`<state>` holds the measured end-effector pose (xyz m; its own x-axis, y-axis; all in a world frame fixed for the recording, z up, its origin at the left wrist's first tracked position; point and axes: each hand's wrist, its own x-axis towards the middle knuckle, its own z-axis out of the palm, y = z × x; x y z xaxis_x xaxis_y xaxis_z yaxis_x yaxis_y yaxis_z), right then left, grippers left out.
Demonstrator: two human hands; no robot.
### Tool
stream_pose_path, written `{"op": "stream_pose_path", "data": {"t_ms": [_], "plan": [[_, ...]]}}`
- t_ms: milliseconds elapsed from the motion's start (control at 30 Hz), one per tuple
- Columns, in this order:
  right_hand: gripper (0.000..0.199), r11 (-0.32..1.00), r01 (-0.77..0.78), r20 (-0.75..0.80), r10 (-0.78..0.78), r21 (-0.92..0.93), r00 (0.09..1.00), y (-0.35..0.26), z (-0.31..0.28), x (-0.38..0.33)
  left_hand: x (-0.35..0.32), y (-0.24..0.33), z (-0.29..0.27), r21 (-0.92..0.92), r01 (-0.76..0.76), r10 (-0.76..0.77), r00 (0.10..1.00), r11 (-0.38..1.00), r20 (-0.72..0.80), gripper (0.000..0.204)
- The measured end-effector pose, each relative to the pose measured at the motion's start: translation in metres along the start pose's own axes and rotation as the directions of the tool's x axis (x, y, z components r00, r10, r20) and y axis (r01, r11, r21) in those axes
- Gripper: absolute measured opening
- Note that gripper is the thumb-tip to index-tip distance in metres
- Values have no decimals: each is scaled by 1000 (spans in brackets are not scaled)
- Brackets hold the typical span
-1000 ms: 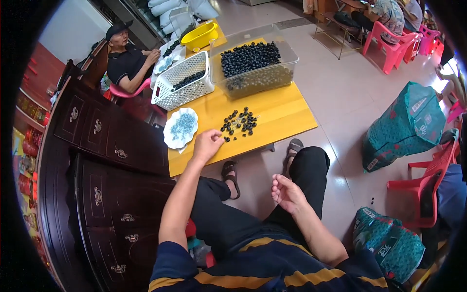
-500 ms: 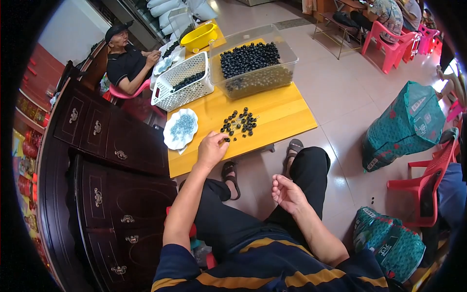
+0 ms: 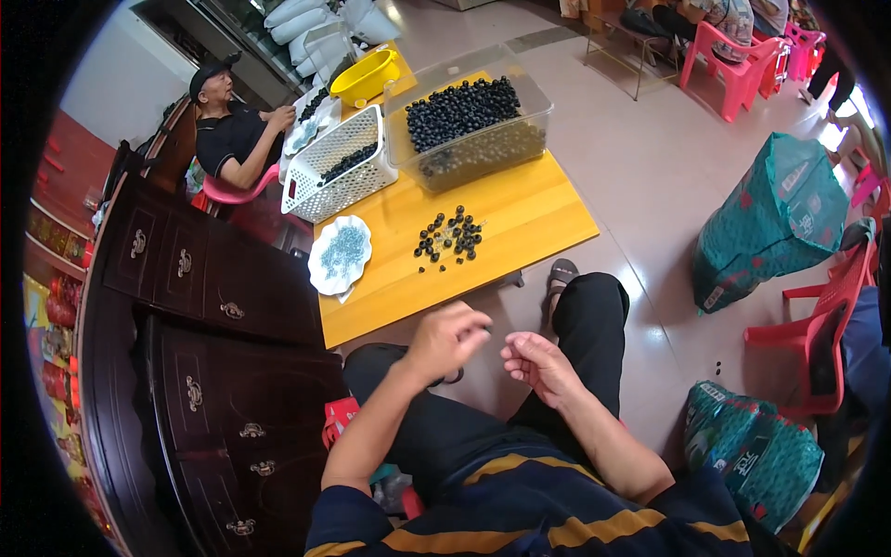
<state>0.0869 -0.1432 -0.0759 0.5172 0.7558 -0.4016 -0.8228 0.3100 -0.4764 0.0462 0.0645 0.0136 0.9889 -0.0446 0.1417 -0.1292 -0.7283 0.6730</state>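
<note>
My left hand [image 3: 449, 343] is raised over my lap in front of the table's near edge, thumb and fingers pinched. A small dark bead [image 3: 488, 328] shows at its fingertips, partly hidden by blur. Facing it, a short gap away, my right hand [image 3: 546, 366] is closed with thumb against curled fingers; whatever it holds is too small to make out. Several loose black beads [image 3: 448, 236] lie scattered on the yellow table [image 3: 520, 218]. Left of them, a white scalloped dish [image 3: 317, 271] holds small pale-blue pieces.
A clear plastic bin [image 3: 501, 153] of black beads stands at the back, beside a white perforated basket [image 3: 302, 197] and a yellow basin [image 3: 367, 79]. A seated person [image 3: 232, 135] works at the far left. Dark drawers [image 3: 251, 362] line the left; green bags [image 3: 770, 227] stand at right.
My left hand has left the beads at the table's near edge and come back toward my right hand. The right hand has shifted slightly left.
</note>
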Motion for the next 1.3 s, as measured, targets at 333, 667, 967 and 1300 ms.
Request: {"op": "stream_pose_path", "data": {"t_ms": [333,667,967,1300], "plan": [[23,998,49,88,-45,-42,995,0,-7,1,3,23,21,20,-100,95,983,995,159,20],[18,972,-86,121,60,220,991,-4,-11,3,81,-14,-12,206,2,11,998,979,-61,18],[26,975,-69,79,53,212,995,-13,-7,-1,151,-69,-7,579,30,70,986,815,-150,16],[27,972,-71,51,61,224,997,-11,-11,1,173,-81,7,700,-117,183,983,704,-19,3]]}}
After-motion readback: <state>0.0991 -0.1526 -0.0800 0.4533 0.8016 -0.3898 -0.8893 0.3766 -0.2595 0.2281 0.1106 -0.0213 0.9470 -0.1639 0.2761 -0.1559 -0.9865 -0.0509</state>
